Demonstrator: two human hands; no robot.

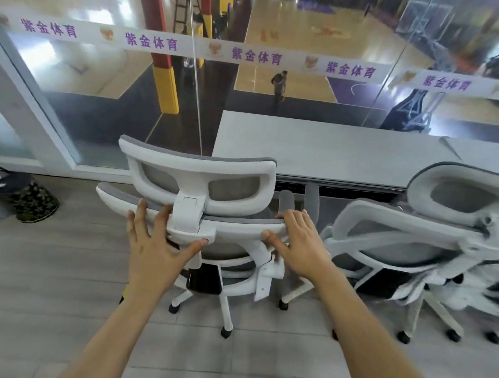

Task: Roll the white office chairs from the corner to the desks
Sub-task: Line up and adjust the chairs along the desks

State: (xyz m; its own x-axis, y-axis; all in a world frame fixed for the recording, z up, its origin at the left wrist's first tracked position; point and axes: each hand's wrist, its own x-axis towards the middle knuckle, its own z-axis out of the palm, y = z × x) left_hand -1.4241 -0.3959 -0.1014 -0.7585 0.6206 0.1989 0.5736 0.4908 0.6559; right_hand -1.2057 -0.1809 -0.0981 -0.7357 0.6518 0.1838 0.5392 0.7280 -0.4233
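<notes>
- Pressure, I judged, had to be even through both palms so the white-framed, grey-mesh office chair (194, 214) rolled straight under the long grey desk (332, 153).
- That office chair stood just short of the desk's near edge.
- My left hand (151, 241) and right hand (300, 244) lay flat, clasping nothing, on its backrest (240, 230), opposite the desk.
</notes>
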